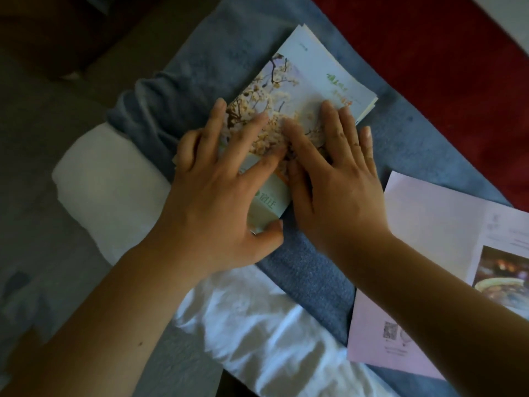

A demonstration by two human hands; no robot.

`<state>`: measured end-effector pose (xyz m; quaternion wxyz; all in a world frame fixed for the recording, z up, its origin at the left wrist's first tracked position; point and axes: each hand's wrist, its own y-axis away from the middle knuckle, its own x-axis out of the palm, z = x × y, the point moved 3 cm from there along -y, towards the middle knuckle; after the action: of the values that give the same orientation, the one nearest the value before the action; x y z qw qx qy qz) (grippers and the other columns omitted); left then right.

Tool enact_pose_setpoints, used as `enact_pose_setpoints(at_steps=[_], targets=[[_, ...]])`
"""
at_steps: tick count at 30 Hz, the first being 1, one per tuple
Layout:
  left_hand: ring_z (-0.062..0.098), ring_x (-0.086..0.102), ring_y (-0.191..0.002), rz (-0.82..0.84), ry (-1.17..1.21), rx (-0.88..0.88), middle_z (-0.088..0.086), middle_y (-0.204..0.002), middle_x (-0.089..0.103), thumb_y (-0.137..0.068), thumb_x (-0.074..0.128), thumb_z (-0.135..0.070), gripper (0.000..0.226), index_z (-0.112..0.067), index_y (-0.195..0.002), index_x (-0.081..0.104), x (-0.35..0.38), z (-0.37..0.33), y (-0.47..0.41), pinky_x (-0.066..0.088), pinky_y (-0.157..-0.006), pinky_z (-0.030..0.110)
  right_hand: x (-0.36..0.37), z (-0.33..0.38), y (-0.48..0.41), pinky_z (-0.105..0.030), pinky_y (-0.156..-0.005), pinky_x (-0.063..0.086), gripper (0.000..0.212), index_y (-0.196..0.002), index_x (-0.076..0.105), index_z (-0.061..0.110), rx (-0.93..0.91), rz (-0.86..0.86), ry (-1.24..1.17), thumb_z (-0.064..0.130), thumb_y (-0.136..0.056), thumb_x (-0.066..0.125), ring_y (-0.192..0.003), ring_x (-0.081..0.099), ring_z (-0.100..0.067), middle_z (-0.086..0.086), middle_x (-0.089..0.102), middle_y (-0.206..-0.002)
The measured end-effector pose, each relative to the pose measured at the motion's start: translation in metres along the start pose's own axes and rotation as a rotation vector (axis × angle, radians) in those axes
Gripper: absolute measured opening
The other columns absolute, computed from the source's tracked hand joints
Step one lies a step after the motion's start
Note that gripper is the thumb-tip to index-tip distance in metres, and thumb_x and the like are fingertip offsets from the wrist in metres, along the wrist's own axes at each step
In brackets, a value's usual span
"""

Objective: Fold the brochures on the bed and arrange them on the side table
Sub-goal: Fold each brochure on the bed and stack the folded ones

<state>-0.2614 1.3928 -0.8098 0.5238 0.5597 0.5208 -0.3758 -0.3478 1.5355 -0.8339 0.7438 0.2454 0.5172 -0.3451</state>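
blue blanket (217,58) spread mid-frame | red fabric (429,53) beyond it, top right | grey floor (43,167) left

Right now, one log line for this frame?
step: pressing folded brochure flat | left hand: flat on blossom brochure | right hand: flat on same | pink brochure: open, untouched, to its right

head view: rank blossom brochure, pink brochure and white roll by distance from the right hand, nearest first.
1. Blossom brochure: directly under the right hand, which presses flat on it.
2. Pink brochure: open on the blue cover, just right of that hand.
3. White roll: far left, beyond the left hand.
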Motion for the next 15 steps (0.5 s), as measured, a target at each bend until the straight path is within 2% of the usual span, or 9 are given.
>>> enact_pose_setpoints(at_steps=[3, 5, 7, 8, 10, 12, 14, 15], targets=[[0.046, 0.005, -0.156, 0.027, 0.012, 0.005, 0.005, -0.172, 0.014, -0.073, 0.054, -0.066, 0.092, -0.027, -0.155, 0.042, 0.007, 0.001, 0.0, 0.015, -0.122, 0.058, -0.005, -0.001, -0.007, -0.058, -0.121, 0.031, 0.049, -0.151, 0.053, 0.025, -0.005, -0.005, 0.047, 0.041, -0.106, 0.041, -0.147, 0.037, -0.044, -0.022, 0.043, -0.156], [0.045, 0.004, -0.156, 0.033, 0.023, 0.018, 0.007, -0.172, 0.011, -0.077, 0.05, -0.066, 0.093, -0.027, -0.159, 0.034, 0.011, 0.0, 0.002, 0.009, -0.125, 0.058, -0.011, 0.001, -0.016, -0.057, -0.1, 0.049, 0.044, -0.138, 0.065, 0.021, -0.017, -0.024, 0.069, 0.032, -0.097, 0.053, -0.129, 0.05, -0.043, -0.019, 0.055, -0.14], [0.041, 0.001, -0.158, 0.043, 0.046, 0.036, 0.009, -0.172, 0.007, -0.081, 0.047, -0.064, 0.092, -0.027, -0.162, 0.025, 0.012, -0.001, 0.002, 0.006, -0.127, 0.056, -0.013, 0.002, -0.027, -0.053, -0.087, 0.054, 0.035, -0.124, 0.071, 0.017, -0.022, -0.031, 0.074, 0.021, -0.09, 0.066, -0.123, 0.053, -0.041, -0.018, 0.057, -0.135], [0.038, 0.0, -0.158, 0.049, 0.058, 0.039, 0.01, -0.172, 0.006, -0.083, 0.046, -0.063, 0.091, -0.026, -0.163, 0.022, 0.012, -0.001, 0.002, 0.007, -0.127, 0.055, -0.012, 0.003, -0.031, -0.053, -0.086, 0.055, 0.033, -0.122, 0.071, 0.015, -0.031, -0.027, 0.075, 0.017, -0.09, 0.069, -0.126, 0.052, -0.041, -0.018, 0.056, -0.14], [0.035, 0.002, -0.159, 0.054, 0.08, 0.032, 0.01, -0.172, 0.008, -0.088, 0.042, -0.064, 0.086, -0.025, -0.163, 0.025, 0.011, -0.001, 0.002, 0.012, -0.127, 0.054, -0.006, 0.002, -0.033, -0.055, -0.098, 0.052, 0.04, -0.133, 0.064, 0.015, -0.052, 0.007, 0.061, 0.016, -0.093, 0.069, -0.142, 0.043, -0.042, -0.019, 0.045, -0.155], [0.033, 0.004, -0.159, 0.051, 0.079, 0.022, 0.009, -0.172, 0.011, -0.095, 0.033, -0.066, 0.077, -0.022, -0.159, 0.036, 0.011, 0.001, 0.001, 0.012, -0.128, 0.052, 0.002, -0.002, -0.028, -0.054, -0.115, 0.039, 0.052, -0.15, 0.051, 0.017, -0.054, 0.031, 0.052, 0.029, -0.1, 0.059, -0.152, 0.031, -0.039, -0.018, 0.033, -0.165], [0.035, 0.007, -0.158, 0.052, 0.023, 0.036, 0.01, -0.171, 0.012, -0.1, 0.026, -0.064, 0.073, -0.018, -0.152, 0.048, 0.016, 0.001, 0.0, 0.012, -0.128, 0.051, 0.006, -0.004, -0.021, -0.049, -0.119, 0.029, 0.058, -0.156, 0.045, 0.019, -0.066, -0.02, 0.07, 0.042, -0.104, 0.043, -0.153, 0.031, -0.037, -0.017, 0.034, -0.165], [0.036, 0.007, -0.158, 0.051, -0.004, 0.044, 0.01, -0.171, 0.012, -0.101, 0.025, -0.061, 0.071, -0.017, -0.15, 0.05, 0.019, 0.0, 0.0, 0.012, -0.128, 0.051, 0.007, -0.005, -0.018, -0.047, -0.118, 0.03, 0.058, -0.156, 0.046, 0.019, -0.066, -0.054, 0.071, 0.044, -0.104, 0.04, -0.151, 0.034, -0.037, -0.018, 0.036, -0.164]])
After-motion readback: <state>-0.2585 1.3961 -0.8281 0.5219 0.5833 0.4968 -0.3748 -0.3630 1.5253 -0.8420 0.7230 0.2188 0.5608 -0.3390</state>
